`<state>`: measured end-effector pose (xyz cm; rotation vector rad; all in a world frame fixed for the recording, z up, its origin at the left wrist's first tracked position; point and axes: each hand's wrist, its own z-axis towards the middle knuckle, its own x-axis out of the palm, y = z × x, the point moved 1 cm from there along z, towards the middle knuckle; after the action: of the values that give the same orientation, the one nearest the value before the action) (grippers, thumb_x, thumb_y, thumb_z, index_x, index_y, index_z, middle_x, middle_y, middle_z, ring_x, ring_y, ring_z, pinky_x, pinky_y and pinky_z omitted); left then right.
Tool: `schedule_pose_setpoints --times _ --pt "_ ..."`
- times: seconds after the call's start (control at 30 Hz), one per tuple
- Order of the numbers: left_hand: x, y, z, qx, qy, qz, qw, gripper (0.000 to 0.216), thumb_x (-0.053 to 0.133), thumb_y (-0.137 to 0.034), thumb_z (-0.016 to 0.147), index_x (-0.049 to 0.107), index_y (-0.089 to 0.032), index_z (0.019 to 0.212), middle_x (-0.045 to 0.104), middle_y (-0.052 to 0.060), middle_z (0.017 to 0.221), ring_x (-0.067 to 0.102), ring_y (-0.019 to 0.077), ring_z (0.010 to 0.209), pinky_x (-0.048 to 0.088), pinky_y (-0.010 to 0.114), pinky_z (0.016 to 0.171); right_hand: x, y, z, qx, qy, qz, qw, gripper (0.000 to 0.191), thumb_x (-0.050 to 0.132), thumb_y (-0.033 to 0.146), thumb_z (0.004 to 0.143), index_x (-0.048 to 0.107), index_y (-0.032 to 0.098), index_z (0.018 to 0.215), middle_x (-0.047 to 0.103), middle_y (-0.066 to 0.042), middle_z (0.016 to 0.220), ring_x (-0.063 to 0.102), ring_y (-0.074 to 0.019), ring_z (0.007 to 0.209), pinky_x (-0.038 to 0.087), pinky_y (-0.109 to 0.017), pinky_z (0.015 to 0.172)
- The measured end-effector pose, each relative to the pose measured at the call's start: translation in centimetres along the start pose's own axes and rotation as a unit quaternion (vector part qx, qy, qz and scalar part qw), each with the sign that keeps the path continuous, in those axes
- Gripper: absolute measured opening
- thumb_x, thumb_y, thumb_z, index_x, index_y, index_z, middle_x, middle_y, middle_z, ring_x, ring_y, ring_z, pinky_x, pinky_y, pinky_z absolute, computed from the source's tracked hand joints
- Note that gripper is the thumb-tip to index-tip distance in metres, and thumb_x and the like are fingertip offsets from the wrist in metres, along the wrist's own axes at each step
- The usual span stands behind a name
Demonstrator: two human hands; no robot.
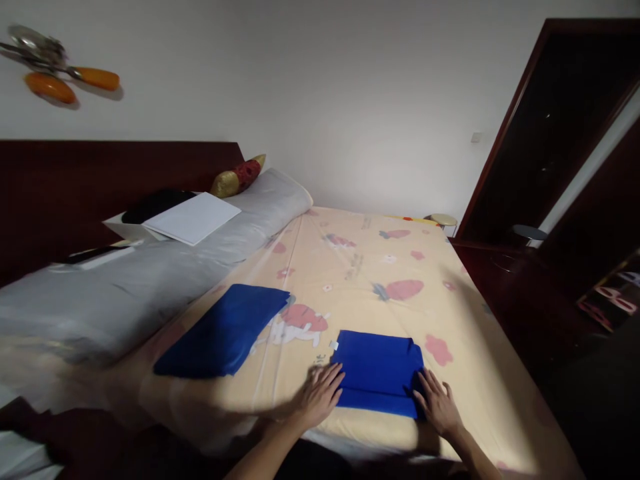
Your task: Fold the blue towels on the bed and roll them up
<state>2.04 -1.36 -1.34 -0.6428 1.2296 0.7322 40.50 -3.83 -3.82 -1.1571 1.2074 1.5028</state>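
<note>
The folded blue cloth [377, 367] lies crosswise between left hand [320, 395] and right hand [440, 403], extended, ungripping fingers at its side edges.

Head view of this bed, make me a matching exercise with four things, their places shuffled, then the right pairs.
1. Folded blue cloth with a white tag
2. Shaded, folded dark-blue cloth
3. Red cushion with gold ends
4. Small, pale switch plate

A. Beside the dark wooden door frame
B. Between the left hand and right hand
C. By the reddish-brown wooden headboard
D. On the peach printed sheet, apart from both hands

Pairs: 1-B, 2-D, 3-C, 4-A
</note>
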Motion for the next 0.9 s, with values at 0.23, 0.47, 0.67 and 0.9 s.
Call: schedule_pose_setpoints --times 0.23,0.47,0.67,0.9 --pt "-0.8 -4.4 0.5 0.069 0.055 -0.08 0.993 0.051 0.045 -0.015 0.084 0.048 -0.026 0.134 0.057 0.005 0.129 0.048 0.0228 0.12 0.032 0.04 0.109 -1.7 4.3 -2.2 -0.138 0.058 0.036 0.988 0.043 0.044 0.028 0.088 0.057 0.024 0.128 0.062 -0.01 0.127 0.054 -0.0283 0.118 0.035 -0.047 0.105" --pt "0.4 -5.0 0.2 0.039 0.116 -0.079 0.989 0.057 0.048 -0.015 0.08 0.044 -0.025 0.136 0.052 0.007 0.135 0.043 0.0258 0.124 0.03 0.043 0.111 -1.6 3.8 -3.1 -0.137 0.067 0.094 0.984 0.049 0.038 0.025 0.092 0.045 0.027 0.14 0.057 -0.007 0.136 0.052 -0.0257 0.119 0.039 -0.043 0.102" --pt "0.1 -4.5 0.7 0.021 0.119 -0.085 0.989 0.058 0.041 -0.008 0.081 0.046 -0.029 0.136 0.053 0.006 0.132 0.045 0.0252 0.121 0.032 0.045 0.108 -0.4 2.1 -2.9 -0.144 0.049 0.139 0.978 0.052 0.031 0.018 0.091 0.046 0.028 0.139 0.058 -0.005 0.135 0.053 -0.0218 0.122 0.042 -0.041 0.104" --pt "-1.1 -3.9 1.2 0.011 0.125 -0.096 0.987 0.062 0.038 -0.001 0.077 0.05 -0.028 0.132 0.057 0.004 0.126 0.05 0.0216 0.113 0.039 0.037 0.101 -0.2 2.0 -3.5 -0.145 -0.014 0.085 0.986 0.048 0.034 0.016 0.09 0.054 0.029 0.131 0.059 -0.005 0.135 0.054 -0.0224 0.121 0.042 -0.041 0.102"
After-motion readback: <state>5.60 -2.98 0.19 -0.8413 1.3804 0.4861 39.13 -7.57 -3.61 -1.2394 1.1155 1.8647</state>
